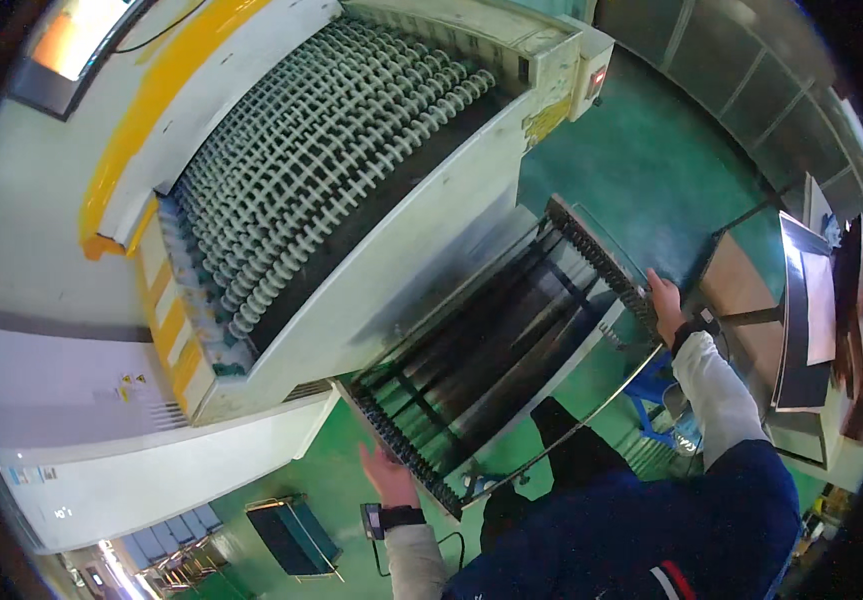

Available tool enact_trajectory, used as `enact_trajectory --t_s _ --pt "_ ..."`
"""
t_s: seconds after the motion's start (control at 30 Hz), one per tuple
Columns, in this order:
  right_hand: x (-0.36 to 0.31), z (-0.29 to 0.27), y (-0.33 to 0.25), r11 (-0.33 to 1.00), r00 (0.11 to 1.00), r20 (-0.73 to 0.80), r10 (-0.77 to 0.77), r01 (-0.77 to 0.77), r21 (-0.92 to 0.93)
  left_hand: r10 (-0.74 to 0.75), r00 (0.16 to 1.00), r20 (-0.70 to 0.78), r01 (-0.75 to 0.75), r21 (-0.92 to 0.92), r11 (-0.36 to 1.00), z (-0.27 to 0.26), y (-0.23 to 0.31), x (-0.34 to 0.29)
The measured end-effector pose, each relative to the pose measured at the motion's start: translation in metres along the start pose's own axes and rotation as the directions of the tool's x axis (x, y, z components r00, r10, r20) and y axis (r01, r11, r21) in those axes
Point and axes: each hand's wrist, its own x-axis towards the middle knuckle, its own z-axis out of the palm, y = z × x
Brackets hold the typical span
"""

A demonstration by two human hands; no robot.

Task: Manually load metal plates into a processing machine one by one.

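A slotted rack [596, 252] with toothed side rails and thin rods stands in front of me, tilted in the view. Several dark, glossy panels [491, 345] appear to stand in its slots. My left hand [391, 478] is beside the outer face of the near-left rail, open, its thumb and a finger apart. At the opposite rail, my right hand [665, 308] is closed against the outer edge; some of its fingers are hidden. Dark bands circle both wrists.
A large machine [431, 230] with rows of ridged rollers [321, 150] stands beyond the rack. Another dark rack [294, 537] sits on the green floor at lower left. A blue stool [651, 405] and a stand with leaning boards [801, 310] are at right.
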Motion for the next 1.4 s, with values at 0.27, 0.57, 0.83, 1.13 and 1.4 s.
enact_trajectory --t_s 0.27,0.57,0.83,1.13,1.4 --pt "0.067 0.028 -0.016 0.988 0.996 -0.029 -0.083 0.078 -0.135 0.163 0.976 0.147 -0.209 0.397 0.894 0.06 -0.02 0.05" --pt "0.026 0.052 -0.053 0.494 0.724 0.103 -0.682 0.559 -0.666 -0.18 0.983 0.025 0.181 -0.022 0.983 0.041 -0.024 0.056" --pt "-0.112 0.137 -0.078 0.216 0.125 0.884 -0.45 0.976 -0.028 0.041 0.999 -0.033 -0.027 0.338 0.941 0.004 -0.036 -0.002" --pt "-0.139 0.14 -0.053 -0.1 -0.084 0.934 -0.347 0.994 0.052 -0.112 0.912 -0.395 0.148 0.061 0.987 -0.068 -0.081 -0.078" --pt "-0.146 0.125 -0.042 -0.225 -0.128 0.933 -0.336 0.973 0.052 -0.248 0.93 -0.272 0.27 0.044 0.962 -0.059 -0.101 -0.094"
